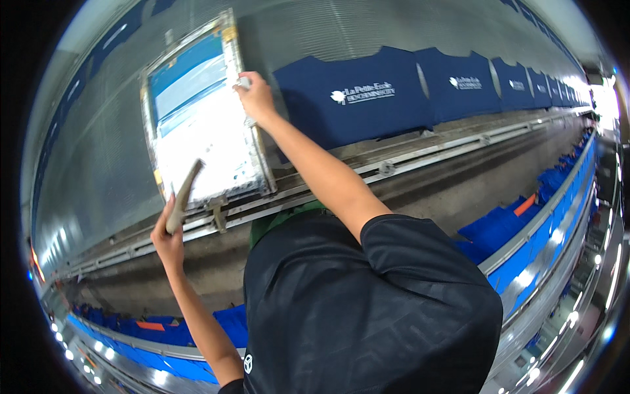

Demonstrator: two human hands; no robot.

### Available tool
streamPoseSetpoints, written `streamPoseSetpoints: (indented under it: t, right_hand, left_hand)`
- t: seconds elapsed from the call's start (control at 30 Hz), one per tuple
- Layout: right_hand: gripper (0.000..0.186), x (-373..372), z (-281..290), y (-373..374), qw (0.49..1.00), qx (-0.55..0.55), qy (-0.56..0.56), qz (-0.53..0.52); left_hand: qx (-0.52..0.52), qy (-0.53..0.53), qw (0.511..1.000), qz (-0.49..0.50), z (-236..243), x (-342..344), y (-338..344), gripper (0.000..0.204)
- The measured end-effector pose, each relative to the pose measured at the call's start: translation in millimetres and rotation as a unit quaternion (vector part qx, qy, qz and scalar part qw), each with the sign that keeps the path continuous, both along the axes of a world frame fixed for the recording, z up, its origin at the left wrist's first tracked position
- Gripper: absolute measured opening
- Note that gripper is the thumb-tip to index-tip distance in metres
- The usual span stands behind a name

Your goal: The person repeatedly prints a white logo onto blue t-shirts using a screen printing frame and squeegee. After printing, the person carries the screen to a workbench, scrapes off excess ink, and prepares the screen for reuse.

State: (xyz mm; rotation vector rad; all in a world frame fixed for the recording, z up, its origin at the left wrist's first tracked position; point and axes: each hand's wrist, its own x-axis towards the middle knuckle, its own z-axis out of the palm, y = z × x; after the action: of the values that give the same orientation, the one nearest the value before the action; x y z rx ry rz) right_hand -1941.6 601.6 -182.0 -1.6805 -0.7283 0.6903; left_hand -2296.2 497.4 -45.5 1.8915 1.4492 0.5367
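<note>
A screen-printing frame lies tilted on the long table, its mesh blue at the far end and smeared with white ink nearer me. My left hand is closed round a squeegee, a brownish-grey bar seen nearly edge-on above the frame's near left corner. Along the frame's right side, my right hand is closed at the rail, with a small white piece showing at its fingertips. Whether that piece belongs to the frame is hard to tell. Just right of the frame lies a navy shirt panel with a white print.
More printed navy panels stretch away to the right along the table. A metal rail with fittings runs along the near edge. Behind me, blue fabric pieces lie along another long table, with orange strips among them.
</note>
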Motion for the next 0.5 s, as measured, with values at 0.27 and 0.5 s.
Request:
streamPoseSetpoints:
  t: [0.27,0.5]
  right_hand:
    - [0.020,-14,34,0,0.958,0.108,0.259,0.050]
    - [0.026,-7,76,-4,0.963,0.103,0.242,0.066]
  left_hand:
    - [-0.050,-0.423,0.864,0.267,-59,-8,5,0.034]
    - [-0.094,-0.415,0.865,0.266,-27,-32,-17,0.032]
